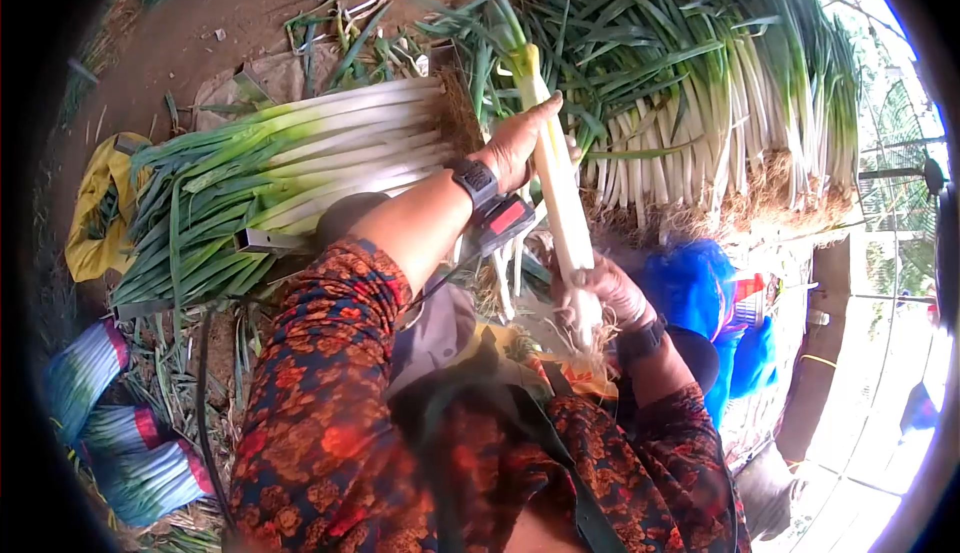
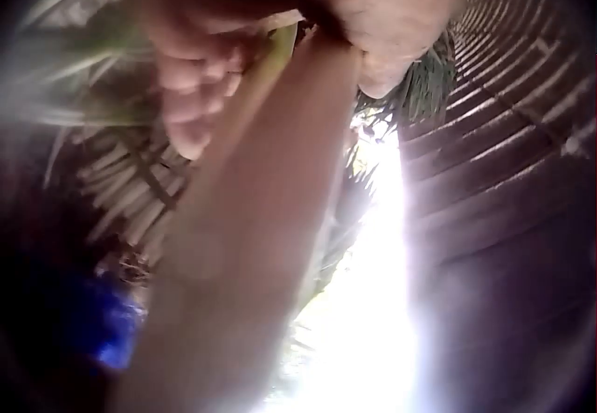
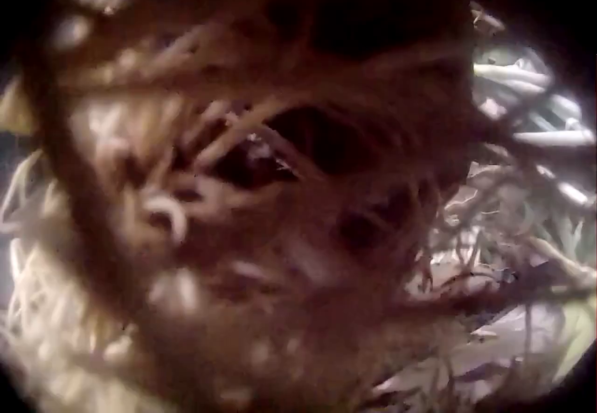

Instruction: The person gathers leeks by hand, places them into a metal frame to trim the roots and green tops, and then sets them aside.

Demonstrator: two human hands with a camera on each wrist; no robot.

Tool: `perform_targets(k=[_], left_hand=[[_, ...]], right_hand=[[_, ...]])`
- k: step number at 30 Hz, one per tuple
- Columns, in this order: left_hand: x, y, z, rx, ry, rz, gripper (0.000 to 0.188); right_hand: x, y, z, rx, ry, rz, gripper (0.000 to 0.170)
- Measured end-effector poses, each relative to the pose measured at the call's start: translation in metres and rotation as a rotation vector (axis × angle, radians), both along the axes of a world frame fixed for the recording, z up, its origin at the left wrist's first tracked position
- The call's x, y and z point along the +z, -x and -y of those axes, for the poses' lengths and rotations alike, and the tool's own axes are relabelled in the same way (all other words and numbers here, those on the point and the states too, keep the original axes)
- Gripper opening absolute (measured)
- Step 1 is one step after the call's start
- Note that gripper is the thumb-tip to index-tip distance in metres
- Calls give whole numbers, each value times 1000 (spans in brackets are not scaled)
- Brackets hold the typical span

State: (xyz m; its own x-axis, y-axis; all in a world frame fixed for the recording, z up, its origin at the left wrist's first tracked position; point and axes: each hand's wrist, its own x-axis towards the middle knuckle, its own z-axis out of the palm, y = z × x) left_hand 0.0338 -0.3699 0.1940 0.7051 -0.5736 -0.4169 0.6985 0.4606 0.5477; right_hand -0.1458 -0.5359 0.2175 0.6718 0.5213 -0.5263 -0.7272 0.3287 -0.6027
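Note:
A thick white leek [image 1: 562, 193] slants upright in front of the body, its green top pointing away and its roots [image 1: 588, 343] toward the lap. Near the green end, my left hand [image 1: 517, 145] grips the shaft, thumb along it. My right hand [image 1: 615, 291] holds the lower shaft just above the roots. In the left wrist view the pale leek shaft [image 2: 252, 208] runs down from the left hand [image 2: 308, 12], fingers on one side and thumb on the other. Tangled roots [image 3: 252, 152] fill the right wrist view and hide the right hand there.
Leeks [image 1: 340, 133] lie in a metal-ended rack at left. A large pile of leeks [image 1: 700, 103] spreads at the upper right. Tied bundles [image 1: 130, 453] sit at lower left, near a yellow bag [image 1: 105, 208]. Blue plastic [image 1: 690, 288] lies right of the right hand.

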Motion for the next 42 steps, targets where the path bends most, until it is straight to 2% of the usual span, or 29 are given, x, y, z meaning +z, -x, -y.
perform_targets(k=[2,3,4,5,6,7,8,9,10,11,12,14,15,16,19,20,22,23,24,26,28,30,31,32,34,36,40,41,42], left_hand=[[-3,4,6,66,-22,42,27],[-2,8,9,52,-89,75,22],[-3,13,12,35,-159,103,17],[-6,16,18,20,-243,129,15],[-1,25,19,59,-292,200,13],[-14,26,24,85,-489,417,13],[-28,26,28,111,-683,636,13],[-12,36,25,104,-589,580,16],[-21,34,25,35,-492,595,21],[-19,37,23,49,-574,665,22],[-16,40,21,64,-656,734,23],[-9,37,15,-31,-469,588,23],[-8,32,11,-71,-379,515,23],[-11,30,10,67,-345,623,22],[11,23,-15,-33,-252,475,17],[16,20,-18,-66,-168,438,16],[20,12,-26,-52,-95,349,12],[35,12,-35,-70,-154,324,12],[35,8,-41,-16,-108,370,15],[35,-4,-51,41,-198,387,17],[31,-16,-61,122,-93,359,22],[26,-28,-67,218,-92,294,23],[25,-31,-69,258,-66,288,22],[22,-34,-69,314,-79,282,21],[18,-37,-69,379,-112,241,20],[11,-40,-65,439,-104,229,17],[1,-56,-79,394,61,174,17],[-1,-60,-83,383,107,171,15],[-1,-65,-89,374,152,168,14]], right_hand=[[-5,2,-9,24,230,241,54],[-40,-8,21,213,602,491,46],[-9,-24,6,61,641,398,39],[22,-40,-10,-101,670,313,40],[-9,-63,16,-181,860,562,43],[-23,-95,31,-328,929,480,44],[21,-106,7,-353,932,577,46],[30,-129,2,-330,886,503,45],[43,-140,-11,-371,861,520,48],[38,-159,-11,-308,946,500,46],[33,-167,-13,-299,998,580,44],[22,-177,-17,-268,1099,740,41],[20,-175,-22,-375,908,673,37],[16,-172,-32,-561,694,570,29],[2,-160,-31,-701,73,284,20],[-4,-153,-27,-776,-26,238,20],[10,-126,-21,-654,-105,234,20],[3,-115,-3,-741,-56,192,20],[-10,-104,22,-826,-3,143,19],[-40,-83,89,-1055,-370,25,23],[-110,-53,200,-1022,-551,-72,34],[-126,-20,230,-1252,-341,-159,47],[-113,-11,220,-1124,-402,-191,54],[-108,-12,204,-1226,-179,-269,53],[-64,-12,112,-929,224,210,55],[-29,-19,50,-495,715,487,37],[-18,-15,-13,-512,-242,95,59],[-19,-9,-22,-588,-311,76,80],[-24,-4,-27,-604,-311,96,87]])
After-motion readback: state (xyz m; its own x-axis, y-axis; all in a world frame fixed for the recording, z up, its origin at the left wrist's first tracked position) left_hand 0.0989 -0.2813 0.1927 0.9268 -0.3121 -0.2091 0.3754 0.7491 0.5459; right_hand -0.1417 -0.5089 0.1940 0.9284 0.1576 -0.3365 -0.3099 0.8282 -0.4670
